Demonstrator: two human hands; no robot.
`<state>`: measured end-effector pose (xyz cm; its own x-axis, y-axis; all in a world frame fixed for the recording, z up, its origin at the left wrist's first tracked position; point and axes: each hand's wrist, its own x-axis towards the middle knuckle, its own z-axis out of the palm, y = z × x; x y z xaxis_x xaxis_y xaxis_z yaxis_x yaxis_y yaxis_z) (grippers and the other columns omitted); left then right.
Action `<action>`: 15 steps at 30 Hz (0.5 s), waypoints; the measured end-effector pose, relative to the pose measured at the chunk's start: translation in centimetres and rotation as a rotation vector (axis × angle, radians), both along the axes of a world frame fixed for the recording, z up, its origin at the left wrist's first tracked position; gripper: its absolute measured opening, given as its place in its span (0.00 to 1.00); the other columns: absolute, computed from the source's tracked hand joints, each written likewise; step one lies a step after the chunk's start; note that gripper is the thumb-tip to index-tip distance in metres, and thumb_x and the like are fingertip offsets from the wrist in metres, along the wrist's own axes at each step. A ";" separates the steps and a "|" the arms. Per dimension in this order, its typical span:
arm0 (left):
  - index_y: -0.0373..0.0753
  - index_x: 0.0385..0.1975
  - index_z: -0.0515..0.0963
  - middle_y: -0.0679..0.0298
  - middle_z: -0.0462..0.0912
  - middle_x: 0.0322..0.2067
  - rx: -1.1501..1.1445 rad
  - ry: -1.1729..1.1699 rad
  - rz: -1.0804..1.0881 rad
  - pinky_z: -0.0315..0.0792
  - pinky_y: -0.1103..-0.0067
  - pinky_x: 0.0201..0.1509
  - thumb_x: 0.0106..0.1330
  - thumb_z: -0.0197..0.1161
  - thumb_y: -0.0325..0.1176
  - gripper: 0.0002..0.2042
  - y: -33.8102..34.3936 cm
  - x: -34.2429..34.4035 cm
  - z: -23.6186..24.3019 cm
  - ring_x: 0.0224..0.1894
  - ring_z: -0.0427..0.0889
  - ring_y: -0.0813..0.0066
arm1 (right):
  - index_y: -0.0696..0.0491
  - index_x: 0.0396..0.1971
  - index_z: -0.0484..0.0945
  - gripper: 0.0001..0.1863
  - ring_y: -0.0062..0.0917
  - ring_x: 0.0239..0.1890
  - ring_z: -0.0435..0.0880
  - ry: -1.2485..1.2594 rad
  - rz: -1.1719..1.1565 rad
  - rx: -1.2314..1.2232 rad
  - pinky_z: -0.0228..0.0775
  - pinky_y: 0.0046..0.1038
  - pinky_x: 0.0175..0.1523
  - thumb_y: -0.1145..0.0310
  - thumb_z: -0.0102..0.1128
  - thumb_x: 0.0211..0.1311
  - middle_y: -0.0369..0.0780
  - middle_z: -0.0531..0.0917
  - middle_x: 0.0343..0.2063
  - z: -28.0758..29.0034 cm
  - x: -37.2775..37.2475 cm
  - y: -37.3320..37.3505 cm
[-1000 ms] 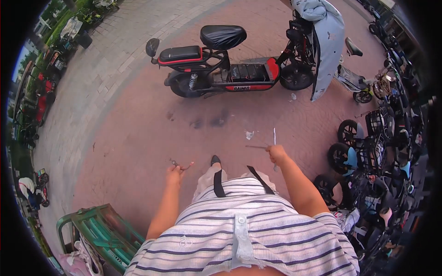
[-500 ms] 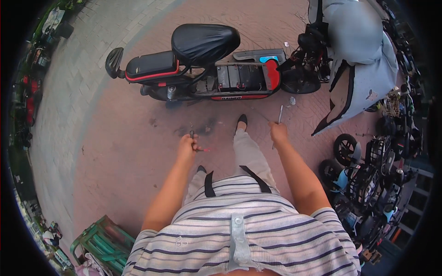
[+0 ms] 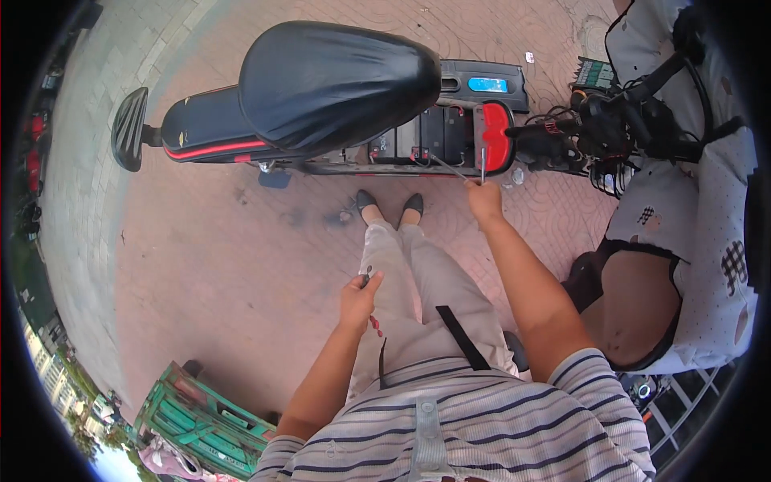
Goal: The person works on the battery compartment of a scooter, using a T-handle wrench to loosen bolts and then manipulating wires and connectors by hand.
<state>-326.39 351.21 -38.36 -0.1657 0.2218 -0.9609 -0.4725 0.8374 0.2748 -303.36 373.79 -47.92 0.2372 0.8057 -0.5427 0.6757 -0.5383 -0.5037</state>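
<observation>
An electric scooter (image 3: 209, 128) stands side-on ahead of me, its footboard compartment uncovered with black batteries (image 3: 443, 132) inside. My right hand (image 3: 484, 201) is closed around two thin metal tools. One shaft (image 3: 483, 165) points up across the red front panel (image 3: 495, 136); the other, a thin rod (image 3: 448, 166), slants left toward the batteries. Whether its tip touches them I cannot tell. My left hand (image 3: 357, 301) hangs lower, in front of my legs, closed on a small dark object (image 3: 366, 279) with a red piece (image 3: 376, 325) dangling below the fist.
The black covered seat (image 3: 337, 84) overhangs the compartment's left part. Behind lies a grey footboard cover (image 3: 454, 72) with a blue label. Handlebars and cables (image 3: 602, 120) with a pale quilted wind cover (image 3: 719, 281) fill the right. A green plastic stool or crate (image 3: 201, 426) stands at lower left.
I have stepped closer to the scooter, and both feet now stand beside it. My right hand with the tools has reached the compartment's edge. My left hand has dropped lower.
</observation>
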 end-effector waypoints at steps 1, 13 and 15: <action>0.42 0.22 0.72 0.76 0.65 0.16 -0.005 -0.016 -0.001 0.51 0.82 0.17 0.63 0.70 0.43 0.16 0.4 -0.3 -1.0 0.16 0.58 0.87 | 0.58 0.32 0.85 0.13 0.41 0.36 0.86 -0.007 0.003 -0.007 0.74 0.37 0.45 0.62 0.63 0.57 0.50 0.86 0.28 -0.5 -0.4 0.6; 0.43 0.21 0.71 0.77 0.63 0.14 -0.110 -0.061 -0.057 0.49 0.81 0.16 0.65 0.67 0.46 0.17 2.6 -4.7 -5.2 0.13 0.56 0.87 | 0.59 0.31 0.85 0.12 0.37 0.35 0.86 -0.070 0.090 -0.045 0.74 0.34 0.44 0.65 0.63 0.56 0.50 0.86 0.28 -1.4 -1.7 3.1; 0.43 0.21 0.72 0.77 0.63 0.14 -0.136 -0.056 -0.072 0.49 0.81 0.16 0.65 0.67 0.46 0.17 2.5 -5.1 -5.5 0.13 0.56 0.87 | 0.61 0.33 0.84 0.12 0.27 0.31 0.82 -0.022 0.171 -0.077 0.72 0.30 0.40 0.67 0.62 0.58 0.41 0.84 0.25 -1.2 -2.0 3.2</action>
<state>-331.50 353.67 -43.89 -0.0992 0.0983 -0.9902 -0.4213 0.8973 0.1313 -305.38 377.03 -49.10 0.1123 0.7914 -0.6010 0.7710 -0.4509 -0.4497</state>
